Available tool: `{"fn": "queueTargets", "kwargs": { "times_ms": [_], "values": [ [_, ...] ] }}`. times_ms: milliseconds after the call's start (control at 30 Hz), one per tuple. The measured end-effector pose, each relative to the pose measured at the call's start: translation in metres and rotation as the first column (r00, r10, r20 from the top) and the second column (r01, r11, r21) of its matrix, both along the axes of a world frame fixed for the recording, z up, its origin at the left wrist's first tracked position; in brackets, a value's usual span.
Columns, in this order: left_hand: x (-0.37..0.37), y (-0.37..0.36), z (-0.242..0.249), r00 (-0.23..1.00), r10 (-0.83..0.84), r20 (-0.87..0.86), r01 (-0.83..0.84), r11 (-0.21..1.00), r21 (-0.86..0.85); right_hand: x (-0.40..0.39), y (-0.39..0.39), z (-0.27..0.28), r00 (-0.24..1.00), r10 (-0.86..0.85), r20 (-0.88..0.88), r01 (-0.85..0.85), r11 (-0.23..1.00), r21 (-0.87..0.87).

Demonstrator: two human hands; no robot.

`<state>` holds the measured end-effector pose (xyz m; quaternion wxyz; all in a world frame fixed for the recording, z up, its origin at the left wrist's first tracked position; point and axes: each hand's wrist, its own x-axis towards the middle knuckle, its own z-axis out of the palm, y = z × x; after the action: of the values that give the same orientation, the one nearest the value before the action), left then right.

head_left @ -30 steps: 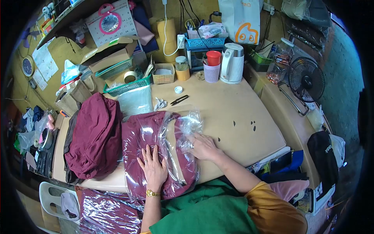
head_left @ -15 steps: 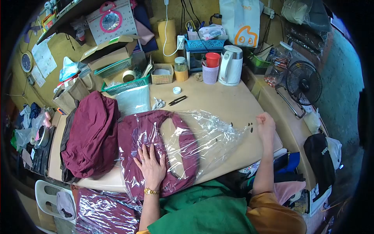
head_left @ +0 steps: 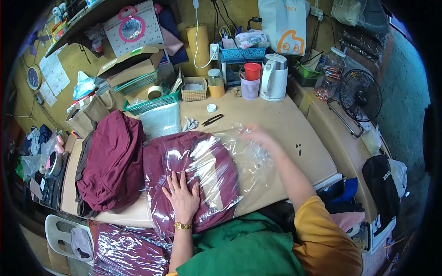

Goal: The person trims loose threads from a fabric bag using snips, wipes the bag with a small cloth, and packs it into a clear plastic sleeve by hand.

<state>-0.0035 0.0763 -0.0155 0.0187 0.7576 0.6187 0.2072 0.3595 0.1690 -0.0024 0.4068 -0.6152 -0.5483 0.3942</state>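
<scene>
A folded maroon garment (head_left: 172,154) lies inside a clear plastic bag (head_left: 255,170) at the table's front edge. My left hand (head_left: 183,195) rests flat on the bagged garment, fingers spread, with a gold watch at the wrist. At the bag's upper right side is my right hand (head_left: 258,136), smeared by motion; whether its fingers hold the plastic cannot be made out. To the left lies a heap of maroon cloth (head_left: 113,161). Black thread snips (head_left: 212,120) and a small white cap (head_left: 211,107) are beyond the bag.
Across the back stand green baskets (head_left: 154,105), a lidded jar (head_left: 215,83), a purple cup (head_left: 250,88) and a white kettle (head_left: 274,78). A black fan (head_left: 361,96) is at the right. Wrapped maroon garments (head_left: 131,250) lie below the table's front left.
My right hand has moved left from the table's right side to the bag's upper edge. The bag's loose right part has shifted left over the garment. My left hand stays on the garment.
</scene>
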Motion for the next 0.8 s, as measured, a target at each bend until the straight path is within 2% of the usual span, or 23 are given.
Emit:
{"fn": "queueTargets", "kwargs": {
  "times_ms": [33,67,133,200,233,267,333,367,400,467,500,533,567,600,633,667,700,733,767,800],
  "values": [
    [0.000,0.001,0.000,1.000,0.002,0.003,-0.002,1.000,-0.001,0.024,0.005,-0.002,0.926,-0.216,-0.311,0.226,0.974,-0.001],
    [0.001,0.002,0.000,1.000,0.001,0.001,-0.001,1.000,0.005,0.059,0.006,-0.001,0.827,-0.296,-0.478,0.361,0.931,0.047],
    [0.001,-0.001,-0.002,1.000,0.000,0.002,0.000,1.000,0.007,0.072,-0.007,0.011,0.695,-0.350,-0.628,0.495,0.867,0.065],
    [0.002,0.001,-0.002,1.000,0.002,-0.023,-0.002,1.000,0.015,0.035,-0.040,0.045,0.898,-0.284,-0.337,0.249,0.958,-0.144],
    [0.002,0.001,-0.002,1.000,0.005,-0.021,-0.005,1.000,0.007,0.032,-0.039,0.026,0.973,0.101,-0.208,-0.092,0.994,0.053],
    [0.002,0.002,-0.002,1.000,0.003,-0.024,-0.003,1.000,0.006,0.041,-0.036,0.018,0.973,0.098,-0.211,-0.089,0.995,0.052],
    [0.001,0.001,-0.002,1.000,-0.026,-0.006,0.026,1.000,-0.007,0.068,-0.030,0.024,0.920,-0.144,-0.365,0.170,0.985,0.038],
    [0.000,0.001,-0.003,1.000,-0.010,-0.008,0.010,1.000,-0.007,0.101,-0.020,0.011,0.847,-0.257,-0.466,0.369,0.914,0.168],
    [-0.001,0.001,-0.003,1.000,-0.003,-0.010,0.003,1.000,-0.010,0.117,-0.027,0.003,0.848,-0.251,-0.467,0.363,0.917,0.165],
    [-0.001,0.003,-0.005,1.000,0.004,0.025,-0.003,1.000,-0.021,0.125,-0.041,0.006,0.775,-0.473,-0.419,0.521,0.854,-0.002],
    [0.000,0.005,-0.008,0.998,0.001,0.057,-0.005,0.998,0.064,0.117,-0.044,-0.003,0.777,-0.470,-0.419,0.518,0.856,0.001],
    [0.002,0.001,-0.004,0.998,0.001,0.057,-0.005,0.998,0.065,0.088,-0.053,-0.001,0.852,-0.426,-0.305,0.427,0.902,-0.065],
    [0.006,-0.006,0.007,0.989,-0.054,0.139,0.035,0.990,0.135,0.071,-0.057,0.002,0.912,-0.362,-0.194,0.340,0.930,-0.139],
    [0.010,-0.013,0.020,0.970,-0.117,0.213,0.071,0.975,0.213,0.071,-0.052,0.003,0.910,-0.362,-0.201,0.342,0.931,-0.129],
    [0.022,-0.026,0.035,0.938,-0.230,0.258,0.174,0.959,0.223,0.071,-0.046,0.001,0.901,-0.211,-0.378,0.190,0.978,-0.090],
    [0.040,-0.035,0.053,0.825,-0.464,0.323,0.413,0.884,0.217,0.070,-0.044,-0.003,0.843,-0.050,-0.535,0.038,0.999,-0.034],
    [0.060,-0.047,0.064,0.778,-0.555,0.294,0.555,0.827,0.093,0.056,-0.048,0.005,0.844,-0.048,-0.534,0.030,0.999,-0.043],
    [0.085,-0.060,0.068,0.734,-0.567,0.374,0.563,0.816,0.132,0.027,-0.055,0.032,0.786,0.037,-0.617,-0.022,0.999,0.032],
    [0.108,-0.058,0.056,0.760,-0.561,0.328,0.548,0.824,0.140,0.001,-0.062,0.061,0.717,0.129,-0.685,-0.071,0.991,0.113],
    [0.124,-0.046,0.038,0.751,-0.523,0.403,0.516,0.845,0.136,-0.022,-0.075,0.088,0.718,0.142,-0.681,-0.091,0.990,0.111]
  ]
}}
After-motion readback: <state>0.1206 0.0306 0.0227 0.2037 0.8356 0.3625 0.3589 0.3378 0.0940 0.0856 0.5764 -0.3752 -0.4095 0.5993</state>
